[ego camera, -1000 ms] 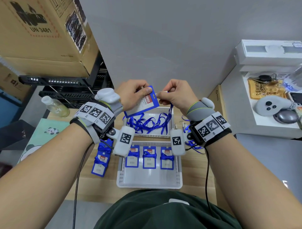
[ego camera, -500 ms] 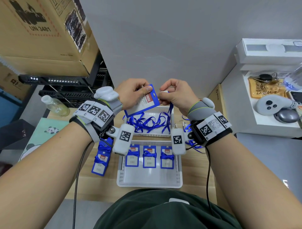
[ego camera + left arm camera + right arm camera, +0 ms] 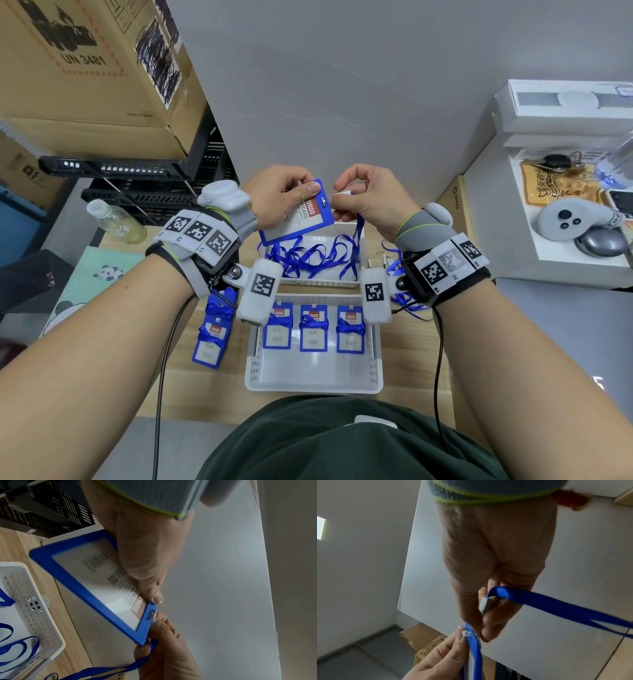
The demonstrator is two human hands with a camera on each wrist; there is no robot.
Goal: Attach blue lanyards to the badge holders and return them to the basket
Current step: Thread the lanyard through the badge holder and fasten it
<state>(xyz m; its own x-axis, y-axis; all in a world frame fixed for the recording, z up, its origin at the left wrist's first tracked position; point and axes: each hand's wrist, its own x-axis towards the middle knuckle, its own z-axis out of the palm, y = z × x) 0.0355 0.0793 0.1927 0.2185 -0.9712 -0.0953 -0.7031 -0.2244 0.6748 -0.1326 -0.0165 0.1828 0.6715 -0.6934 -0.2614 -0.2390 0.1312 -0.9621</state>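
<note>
My left hand (image 3: 291, 197) pinches a blue-framed badge holder (image 3: 298, 216) (image 3: 96, 586) near its top edge, holding it tilted above the far basket. My right hand (image 3: 356, 198) pinches the white clip end of a blue lanyard (image 3: 358, 226) (image 3: 556, 605) right at the holder's slot (image 3: 152, 614). The strap hangs down into the far white basket (image 3: 308, 282), which holds a tangle of blue lanyards (image 3: 308, 253). The near white basket (image 3: 313, 380) holds three badge holders wrapped in lanyards (image 3: 313, 327).
Another wrapped badge holder (image 3: 210, 337) lies on the wooden table left of the near basket, with loose lanyards (image 3: 404, 298) to its right. A clear bottle (image 3: 114, 222) stands at far left. Black crates and cardboard boxes fill the back left; a white shelf stands at right.
Both hands stay raised over the far basket with the holder and clip together; only small finger shifts at the slot show.
</note>
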